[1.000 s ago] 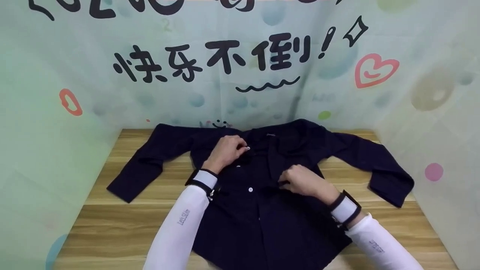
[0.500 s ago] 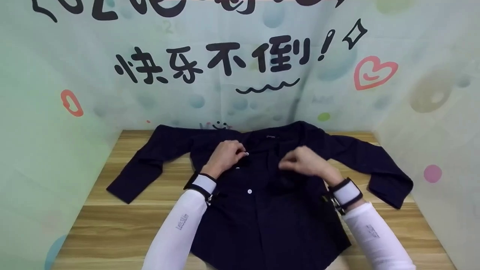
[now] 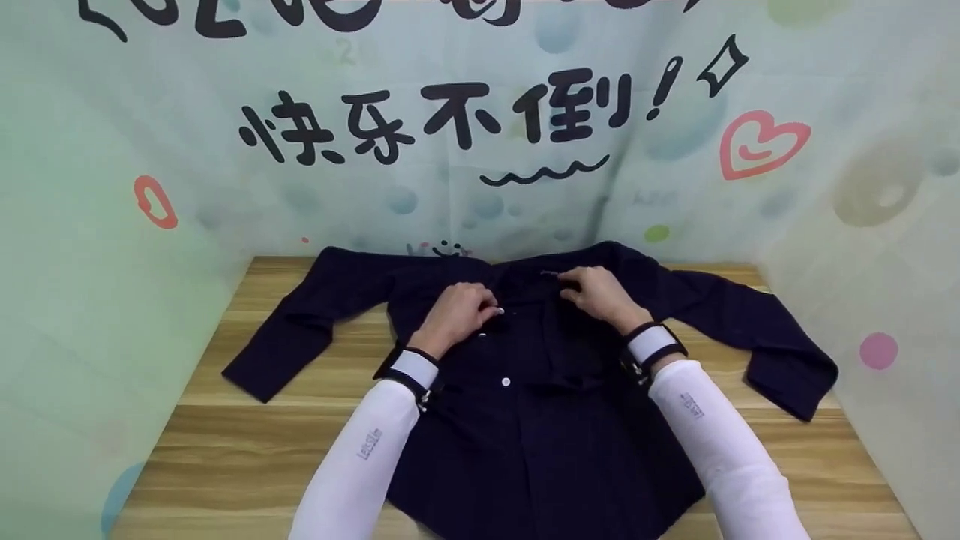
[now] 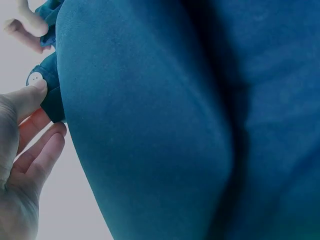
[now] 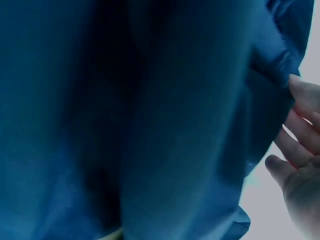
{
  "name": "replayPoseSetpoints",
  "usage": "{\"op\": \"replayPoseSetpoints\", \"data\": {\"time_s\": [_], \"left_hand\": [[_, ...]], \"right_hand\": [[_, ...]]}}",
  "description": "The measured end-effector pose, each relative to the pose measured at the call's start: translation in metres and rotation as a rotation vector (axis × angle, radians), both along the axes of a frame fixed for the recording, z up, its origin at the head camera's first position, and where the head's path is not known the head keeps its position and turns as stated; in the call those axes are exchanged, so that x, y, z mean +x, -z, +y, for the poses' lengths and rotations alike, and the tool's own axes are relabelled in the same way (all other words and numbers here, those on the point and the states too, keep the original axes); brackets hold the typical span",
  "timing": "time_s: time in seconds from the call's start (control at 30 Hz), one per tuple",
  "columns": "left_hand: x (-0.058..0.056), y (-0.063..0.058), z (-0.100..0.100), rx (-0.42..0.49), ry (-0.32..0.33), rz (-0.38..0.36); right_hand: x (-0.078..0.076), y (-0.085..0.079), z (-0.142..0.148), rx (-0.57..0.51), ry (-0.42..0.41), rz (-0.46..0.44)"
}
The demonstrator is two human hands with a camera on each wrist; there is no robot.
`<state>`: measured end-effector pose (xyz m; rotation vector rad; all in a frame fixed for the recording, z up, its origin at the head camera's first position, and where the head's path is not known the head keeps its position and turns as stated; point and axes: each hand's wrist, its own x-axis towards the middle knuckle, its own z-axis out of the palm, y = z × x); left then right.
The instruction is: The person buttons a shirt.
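A dark navy long-sleeved shirt [image 3: 600, 450] lies spread front up, collar toward the back wall, its upper front parted. Near the collar, my left hand [image 3: 455, 315] pinches the shirt's left-hand front edge at a white button [image 4: 35, 78], thumb against the button. My right hand [image 3: 602, 295] is at the opposite front edge beside the neck opening. In the left wrist view the right hand's fingers [image 4: 30, 22] pinch a fold of navy cloth. Farther down the placket shows another white button [image 3: 505, 382].
Both sleeves stretch out sideways over the wood-grain table [image 3: 247, 465], the right-hand cuff [image 3: 787, 375] folded back. A printed curtain [image 3: 420, 202] with black lettering encloses the table at the back and both sides.
My right hand has moved up from the middle of the shirt front to the neck opening and now pinches cloth there. My left hand stays at the top button.
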<state>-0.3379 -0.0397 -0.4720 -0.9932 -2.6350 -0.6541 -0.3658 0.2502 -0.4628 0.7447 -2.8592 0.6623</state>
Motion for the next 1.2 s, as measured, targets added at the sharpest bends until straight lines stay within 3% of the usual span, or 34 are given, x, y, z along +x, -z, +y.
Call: {"op": "replayPoseSetpoints", "data": {"time_s": [0.1,0.27,0.47,0.63,0.9,1.07,1.2], "left_hand": [[0.0,-0.001,0.002,-0.015,0.0,-0.012],[-0.002,-0.004,0.007,-0.01,0.003,-0.045],[-0.007,-0.006,0.01,0.057,0.029,-0.075],[-0.01,-0.007,0.009,0.134,0.044,-0.108],[-0.013,-0.01,0.015,0.197,0.025,-0.166],[-0.014,-0.013,0.02,0.295,-0.001,-0.3],[-0.015,-0.014,0.021,0.388,-0.013,-0.411]], "right_hand": [[-0.002,0.005,0.004,0.012,0.002,-0.015],[0.001,0.008,0.01,-0.078,-0.019,-0.037],[0.012,0.001,0.009,-0.13,-0.06,0.061],[0.022,-0.008,0.002,-0.108,-0.129,0.214],[0.044,-0.013,-0.017,0.141,-0.373,0.653],[0.051,-0.009,-0.029,0.181,-0.461,0.813],[0.05,-0.001,-0.033,0.177,-0.462,0.866]]}}
